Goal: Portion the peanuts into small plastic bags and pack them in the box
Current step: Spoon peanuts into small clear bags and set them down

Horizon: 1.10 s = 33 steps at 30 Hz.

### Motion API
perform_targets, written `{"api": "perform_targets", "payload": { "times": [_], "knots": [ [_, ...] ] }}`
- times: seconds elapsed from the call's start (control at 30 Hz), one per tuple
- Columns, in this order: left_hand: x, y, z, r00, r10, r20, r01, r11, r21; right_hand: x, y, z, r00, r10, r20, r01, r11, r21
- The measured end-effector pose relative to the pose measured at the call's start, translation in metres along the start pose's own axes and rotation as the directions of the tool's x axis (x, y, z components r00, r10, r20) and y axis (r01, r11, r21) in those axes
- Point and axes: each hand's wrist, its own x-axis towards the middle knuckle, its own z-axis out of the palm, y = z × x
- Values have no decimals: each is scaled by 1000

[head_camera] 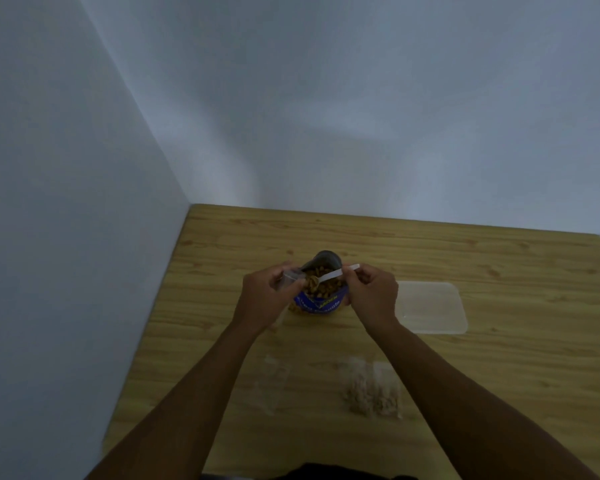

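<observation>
One spoon over one peanut pouch.
One bag is pinched in the left grip, the spoon in the right grip.

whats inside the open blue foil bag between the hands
The blue foil bag holds brown peanuts up near its mouth; a white plastic spoon in the right hand holds some above them. Its wall hides how deep they go.

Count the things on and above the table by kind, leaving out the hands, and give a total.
Small plastic bags: 3 (held bag in left hand, empty bag, filled bag)
Blue peanut pouch: 1
White spoon: 1, pinched by right hand
Clear box: 1
Total: 6
</observation>
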Motion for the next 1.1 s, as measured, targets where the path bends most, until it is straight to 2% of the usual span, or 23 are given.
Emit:
{"api": "perform_targets", "payload": {
  "times": [0.1, 0.27, 0.37, 0.67, 0.8, 0.9, 1.0, 1.1],
  "knots": [
    [1, 2, -4, 1000, 15, 0, -15, 1000, -23, 2, 0, -5, 996, 94, -6, -93, 992, 85],
    [4, -1, -5, 998, 37, -50, -34, 997, 69, 6, 6, -15, 975, 221, -20, -212, 954, 210],
    [4, 0, -4, 996, 61, -64, -56, 996, 69, 8, 7, -25, 958, 285, -24, -265, 918, 295],
    [9, 14, 7, 1000, 18, 15, -19, 996, 83, 20, -3, -54, 916, 394, 72, -379, 796, 471],
    [13, 16, 11, 999, 42, 31, -45, 995, 87, 27, -22, -63, 937, 337, 95, -339, 802, 492],
    [16, 19, 14, 997, 59, 41, -62, 995, 82, 31, -36, -66, 962, 250, 108, -271, 852, 448],
    [17, 24, 18, 997, 59, 57, -63, 996, 62, 31, -50, -64, 984, 130, 119, -163, 926, 341],
    [20, 30, 21, 995, 66, 71, -69, 997, 47, 29, -62, -59, 984, -52, 171, 12, 973, 229]
  ]
}}
